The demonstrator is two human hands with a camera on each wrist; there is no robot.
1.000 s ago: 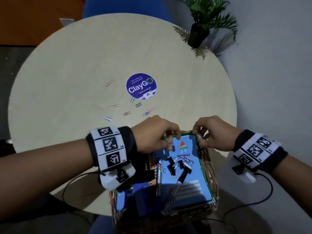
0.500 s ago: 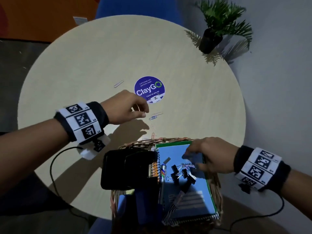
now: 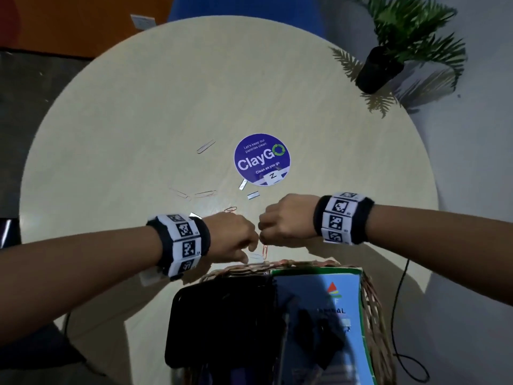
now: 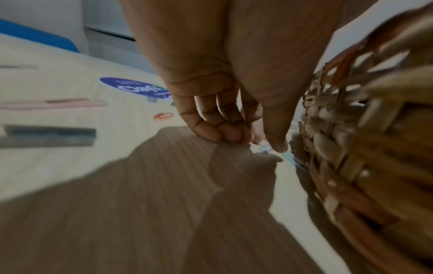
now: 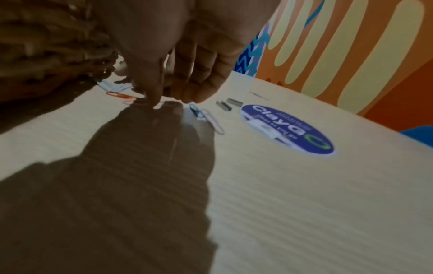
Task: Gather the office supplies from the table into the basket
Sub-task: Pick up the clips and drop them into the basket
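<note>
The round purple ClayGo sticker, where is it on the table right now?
In the head view, the round purple ClayGo sticker lies flat near the middle of the round pale wooden table, just beyond both hands, with two silver staple strips at its near edge.

Hands: two, a left hand (image 3: 231, 236) and a right hand (image 3: 286, 222)
Table: one round table (image 3: 138, 112)
Basket: one wicker basket (image 3: 373, 301)
Paper clips on the table: about eight show across the views, the exact count unclear where the hands cover them
Staple strips: three, among them one (image 3: 253, 195)
Round sticker: one (image 3: 262, 159)
Potted plant: one (image 3: 399, 43)
</note>
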